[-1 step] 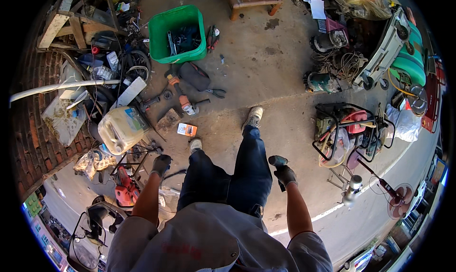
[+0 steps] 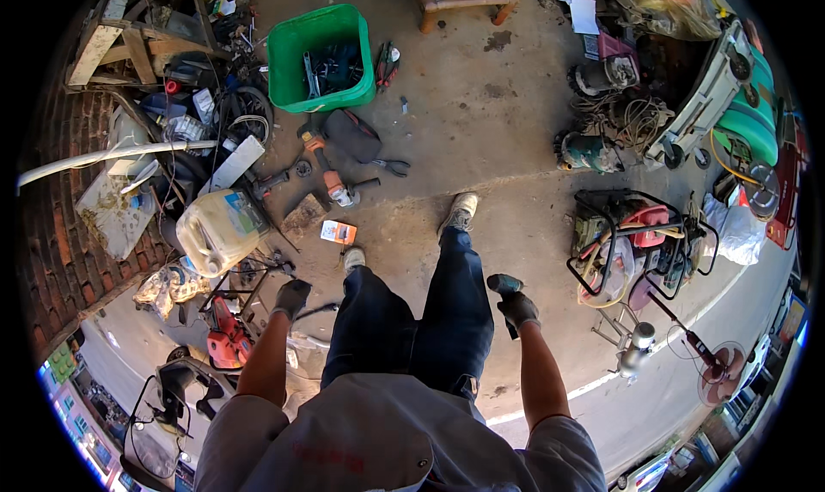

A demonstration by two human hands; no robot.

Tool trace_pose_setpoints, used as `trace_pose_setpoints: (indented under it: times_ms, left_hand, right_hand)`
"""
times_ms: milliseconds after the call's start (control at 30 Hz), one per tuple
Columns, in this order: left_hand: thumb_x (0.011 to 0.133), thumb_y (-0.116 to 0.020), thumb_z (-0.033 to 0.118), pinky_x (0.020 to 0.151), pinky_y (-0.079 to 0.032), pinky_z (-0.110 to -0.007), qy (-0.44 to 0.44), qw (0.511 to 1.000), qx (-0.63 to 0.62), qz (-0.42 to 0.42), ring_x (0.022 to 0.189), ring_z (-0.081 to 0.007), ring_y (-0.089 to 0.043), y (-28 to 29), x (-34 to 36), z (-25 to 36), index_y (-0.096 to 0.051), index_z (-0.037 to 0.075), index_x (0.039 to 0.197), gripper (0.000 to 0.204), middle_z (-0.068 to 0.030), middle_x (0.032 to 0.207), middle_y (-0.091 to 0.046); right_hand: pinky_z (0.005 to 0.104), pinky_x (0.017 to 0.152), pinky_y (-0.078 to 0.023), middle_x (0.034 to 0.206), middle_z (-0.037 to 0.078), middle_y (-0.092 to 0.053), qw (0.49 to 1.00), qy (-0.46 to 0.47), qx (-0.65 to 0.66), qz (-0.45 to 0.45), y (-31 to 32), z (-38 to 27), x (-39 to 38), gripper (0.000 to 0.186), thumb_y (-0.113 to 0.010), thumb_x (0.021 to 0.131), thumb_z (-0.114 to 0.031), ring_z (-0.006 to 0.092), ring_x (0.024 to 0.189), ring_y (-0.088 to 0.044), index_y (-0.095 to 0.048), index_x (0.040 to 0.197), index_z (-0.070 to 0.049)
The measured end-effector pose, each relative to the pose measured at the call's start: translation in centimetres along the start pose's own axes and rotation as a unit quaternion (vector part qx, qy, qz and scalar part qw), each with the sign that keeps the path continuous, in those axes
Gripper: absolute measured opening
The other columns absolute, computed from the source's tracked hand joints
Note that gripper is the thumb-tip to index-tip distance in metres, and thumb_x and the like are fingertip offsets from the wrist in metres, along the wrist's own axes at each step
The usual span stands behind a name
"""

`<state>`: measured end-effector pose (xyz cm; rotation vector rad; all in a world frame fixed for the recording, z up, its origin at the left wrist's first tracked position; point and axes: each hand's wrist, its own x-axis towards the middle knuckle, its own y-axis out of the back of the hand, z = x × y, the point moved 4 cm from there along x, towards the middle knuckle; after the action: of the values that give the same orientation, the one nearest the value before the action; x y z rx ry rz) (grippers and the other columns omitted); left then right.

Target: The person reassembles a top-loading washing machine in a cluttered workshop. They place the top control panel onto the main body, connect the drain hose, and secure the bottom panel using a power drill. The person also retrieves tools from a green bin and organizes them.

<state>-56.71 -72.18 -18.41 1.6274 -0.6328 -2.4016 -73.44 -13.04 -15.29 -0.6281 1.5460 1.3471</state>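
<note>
My right hand (image 2: 518,309), in a dark grey work glove, is closed around the grip of a cordless drill (image 2: 505,283) with a teal and dark body. It is held beside my right thigh, above the concrete floor. My left hand (image 2: 293,297), gloved too, hangs beside my left knee with its back toward me. Its fingers curl under and are mostly hidden. A dark curved bar (image 2: 318,311) lies below, next to it. In front of my feet are an orange angle grinder (image 2: 331,178), a small orange and white box (image 2: 338,232) and pliers (image 2: 394,166).
A green bin (image 2: 361,58) of tools stands ahead. Left are a plastic jerrycan (image 2: 215,234), a red machine (image 2: 227,342) and piled scrap along a brick wall (image 2: 64,234). Right stand a framed engine machine (image 2: 636,234), a metal stool (image 2: 632,346) and a fan (image 2: 722,372).
My right hand and the drill have risen slightly in view, with the drill's front tilting a little. My left hand stays almost where it was. The whole view has shifted slightly.
</note>
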Motion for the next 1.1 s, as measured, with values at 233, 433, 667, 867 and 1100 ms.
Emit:
trace_pose_setpoints:
  times_ms: [233,433,667,867,1100]
  left_hand:
    - [0.093,-0.06,0.025,0.066,-0.052,-0.028,0.043,0.954,-0.296,-0.036,0.082,-0.0144,-0.065,-7.3,-1.4,19.9,-0.065,0.005,0.115,0.03,-0.008,0.098,-0.068]
    - [0.088,-0.066,0.028,0.076,-0.052,-0.03,-0.076,0.997,0.004,0.026,0.087,-0.0168,-0.067,-17.8,2.7,15.1,-0.066,0.004,0.112,0.034,-0.0105,0.097,-0.071]
    - [0.088,-0.062,0.034,0.086,-0.051,-0.039,0.114,0.971,-0.191,-0.091,0.102,-0.0318,-0.065,-21.4,2.1,16.7,-0.064,0.004,0.114,0.04,-0.0183,0.107,-0.068]
    - [0.088,-0.065,0.027,0.088,-0.051,-0.035,-0.048,0.988,-0.146,-0.022,0.101,-0.0261,-0.066,-15.9,4.7,18.4,-0.064,0.003,0.116,0.036,-0.0168,0.107,-0.069]
    - [0.091,-0.063,0.026,0.086,-0.049,-0.041,-0.295,0.847,-0.067,0.438,0.106,-0.0357,-0.057,8.2,17.5,30.2,-0.049,0.006,0.129,0.045,-0.0205,0.121,-0.054]
  right_hand:
    - [0.0453,0.089,-0.048,0.105,0.019,-0.068,0.974,0.113,-0.187,0.051,9.5,-9.8,18.8,0.067,-0.067,0.074,-0.038,0.0358,0.101,-0.063,-0.051,0.126,0.0]
    - [0.0436,0.087,-0.046,0.108,0.017,-0.066,0.909,0.252,-0.31,0.121,12.7,-23.7,26.3,0.068,-0.064,0.077,-0.033,0.0327,0.099,-0.062,-0.046,0.131,0.002]
    - [0.0489,0.085,-0.047,0.1,0.021,-0.065,0.882,0.429,-0.14,0.139,11.9,-31.0,18.6,0.07,-0.071,0.074,-0.028,0.0395,0.096,-0.061,-0.043,0.133,-0.001]
    - [0.0457,0.085,-0.048,0.105,0.021,-0.062,0.791,0.578,-0.142,0.139,19.2,-37.9,2.6,0.081,-0.074,0.072,-0.026,0.0374,0.095,-0.061,-0.038,0.14,0.001]
    - [0.0447,0.084,-0.05,0.106,0.019,-0.064,0.727,0.582,-0.317,0.18,23.4,-58.8,3.1,0.064,-0.069,0.077,-0.026,0.0342,0.099,-0.062,-0.047,0.133,-0.004]
